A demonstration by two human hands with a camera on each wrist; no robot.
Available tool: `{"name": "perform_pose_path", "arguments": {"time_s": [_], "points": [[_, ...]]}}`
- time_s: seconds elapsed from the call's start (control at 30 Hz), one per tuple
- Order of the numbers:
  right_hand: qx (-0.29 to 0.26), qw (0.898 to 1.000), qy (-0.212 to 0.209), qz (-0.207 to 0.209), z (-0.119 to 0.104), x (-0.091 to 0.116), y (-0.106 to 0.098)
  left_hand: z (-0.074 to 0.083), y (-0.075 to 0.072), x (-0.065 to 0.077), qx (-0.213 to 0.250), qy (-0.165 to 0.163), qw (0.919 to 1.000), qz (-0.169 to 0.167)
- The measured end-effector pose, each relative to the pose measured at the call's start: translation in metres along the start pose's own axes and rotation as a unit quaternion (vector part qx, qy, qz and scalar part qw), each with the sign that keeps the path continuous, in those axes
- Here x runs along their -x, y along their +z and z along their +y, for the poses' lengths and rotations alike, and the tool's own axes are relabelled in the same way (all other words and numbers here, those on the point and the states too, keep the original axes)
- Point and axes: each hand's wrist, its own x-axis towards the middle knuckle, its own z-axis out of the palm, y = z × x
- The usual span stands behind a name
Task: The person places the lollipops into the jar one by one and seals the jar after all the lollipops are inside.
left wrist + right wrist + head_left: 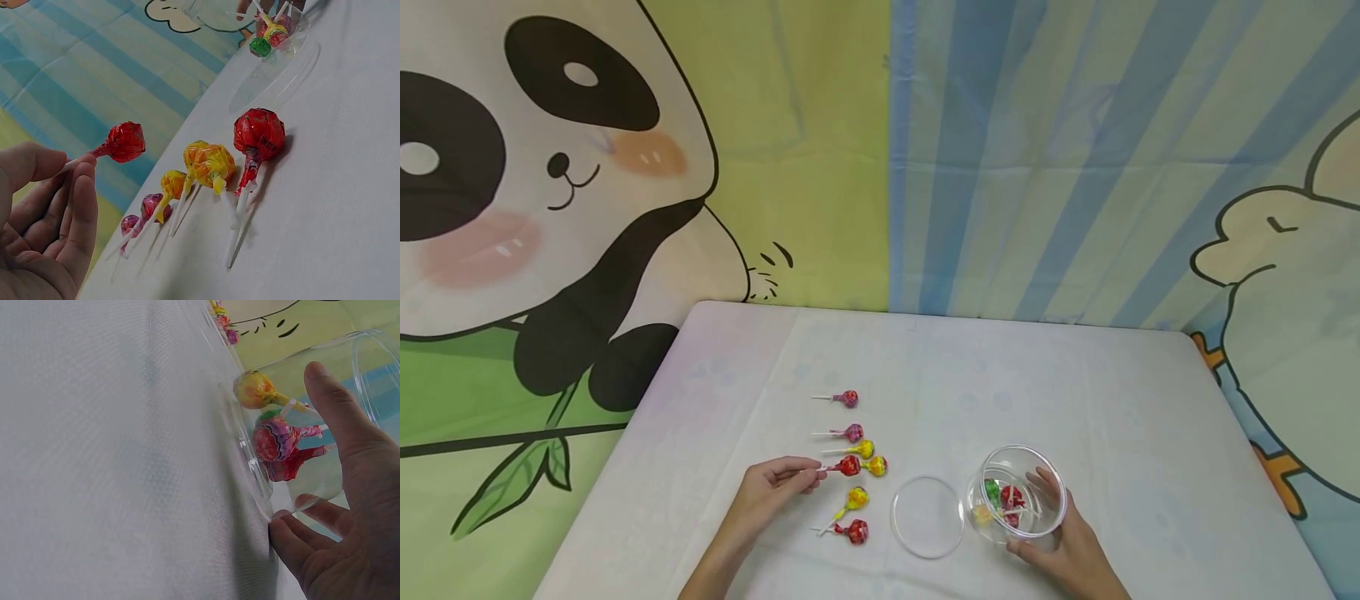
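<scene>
My left hand pinches the white stick of a red-wrapped lollipop between thumb and fingertips, its round head pointing right and held above the table. My right hand grips a clear round jar by its side, thumb on one side and fingers on the other, with the open mouth tilted. Inside the jar lie several lollipops, among them a green one, a yellow one and a pink-red one. A clear round lid lies flat just left of the jar.
Loose lollipops lie in a rough column near my left hand: two purple ones at the far end, several yellow ones, and a red one nearest me. A white cloth covers the table. A printed curtain hangs behind it.
</scene>
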Motion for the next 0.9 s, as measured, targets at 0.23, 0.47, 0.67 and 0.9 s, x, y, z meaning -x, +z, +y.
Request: {"name": "perform_pose_path", "arguments": {"time_s": [0.23,0.47,0.67,0.9], "points": [[-0.003,1.0,-0.01,0.001,0.001,0.0,0.0,0.003,0.003,0.0,0.004,0.027,0.9992,-0.03],[-0.005,1.0,-0.017,0.003,0.003,-0.001,0.0,0.01,0.01,-0.001,0.006,0.078,0.9939,-0.077],[-0.011,1.0,-0.012,0.001,0.0,-0.002,0.0,0.02,0.026,-0.004,0.02,0.096,0.9896,-0.105],[-0.011,1.0,-0.004,0.0,0.0,0.0,0.0,0.027,0.051,-0.006,0.016,0.085,0.9845,-0.153]]}}
